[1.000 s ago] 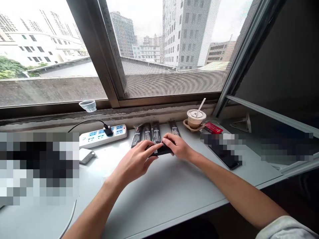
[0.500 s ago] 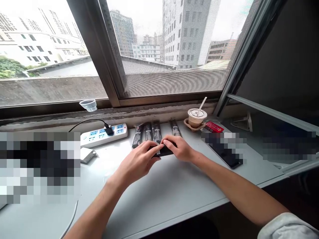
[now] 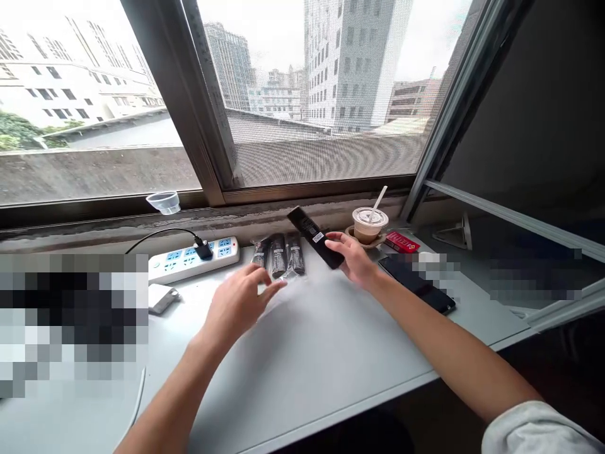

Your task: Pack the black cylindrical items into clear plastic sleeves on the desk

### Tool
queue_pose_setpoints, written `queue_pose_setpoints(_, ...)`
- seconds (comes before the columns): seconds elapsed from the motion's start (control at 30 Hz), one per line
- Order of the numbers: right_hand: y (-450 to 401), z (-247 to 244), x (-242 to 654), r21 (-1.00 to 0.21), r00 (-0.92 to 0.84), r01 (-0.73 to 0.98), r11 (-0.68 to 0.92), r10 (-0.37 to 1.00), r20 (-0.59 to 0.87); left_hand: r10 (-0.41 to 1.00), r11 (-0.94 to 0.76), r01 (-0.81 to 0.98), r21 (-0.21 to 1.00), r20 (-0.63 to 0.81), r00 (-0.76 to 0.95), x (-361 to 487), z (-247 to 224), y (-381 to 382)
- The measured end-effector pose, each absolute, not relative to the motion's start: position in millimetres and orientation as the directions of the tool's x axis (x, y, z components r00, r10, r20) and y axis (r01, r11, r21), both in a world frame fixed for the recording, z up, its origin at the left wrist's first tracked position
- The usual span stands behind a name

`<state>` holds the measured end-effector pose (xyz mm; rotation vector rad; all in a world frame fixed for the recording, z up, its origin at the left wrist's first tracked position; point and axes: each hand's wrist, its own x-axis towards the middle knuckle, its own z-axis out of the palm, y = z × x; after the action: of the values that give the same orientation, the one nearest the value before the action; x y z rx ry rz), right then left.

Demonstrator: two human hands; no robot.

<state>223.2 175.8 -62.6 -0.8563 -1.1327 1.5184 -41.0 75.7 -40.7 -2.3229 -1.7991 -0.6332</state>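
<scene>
My right hand (image 3: 352, 257) is closed on the lower right end of a flat black item (image 3: 314, 236) with a small white label, tilted above the back of the table. To the left, my left hand (image 3: 246, 293) has its thumb and fingers apart, with clear plastic just beyond its fingertips. Three black packs in clear wrapping (image 3: 278, 255) lie side by side behind it, against the wall. Whether another pack lies behind the held item is hard to tell.
A white power strip (image 3: 193, 257) with a black plug and a white adapter (image 3: 162, 297) are at left. An iced drink (image 3: 370, 222) in a holder, a red box (image 3: 401, 242) and a dark tablet (image 3: 418, 284) are at right. A plastic cup (image 3: 164, 202) sits on the sill.
The black item has risen and turned in my right hand, away from my left hand. My left hand has let go of it and moved left and down.
</scene>
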Motion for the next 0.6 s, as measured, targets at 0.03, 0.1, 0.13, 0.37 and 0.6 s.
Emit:
queue_pose_setpoints(0.03,176.2,-63.5,223.1,-0.955,-0.232,-0.295,-0.040,0.972,0.031,0.915,-0.259,0.954,0.151,0.356,0.192,-41.5,-44.2,75.7)
queue_pose_setpoints(0.1,175.2,-65.6,222.2,-0.962,-0.248,-0.271,-0.022,0.967,0.048,0.941,-0.241,0.955,0.175,0.281,0.186,-41.0,-49.7,75.2)
queue_pose_setpoints(0.13,174.2,-66.8,221.7,-0.967,-0.257,-0.256,-0.015,0.965,0.053,0.950,-0.242,0.952,0.186,0.246,0.194,-40.3,-51.3,74.6)
queue_pose_setpoints(0.37,172.1,-72.5,222.7,-0.992,-0.234,-0.116,0.044,0.970,0.070,0.940,-0.340,0.903,0.265,0.125,0.317,-37.4,-43.3,69.1)
queue_pose_setpoints(0.6,172.0,-72.1,218.6,-0.987,-0.105,-0.045,0.157,0.981,0.161,0.925,-0.376,0.882,0.284,0.166,0.341,-32.0,-40.9,67.7)
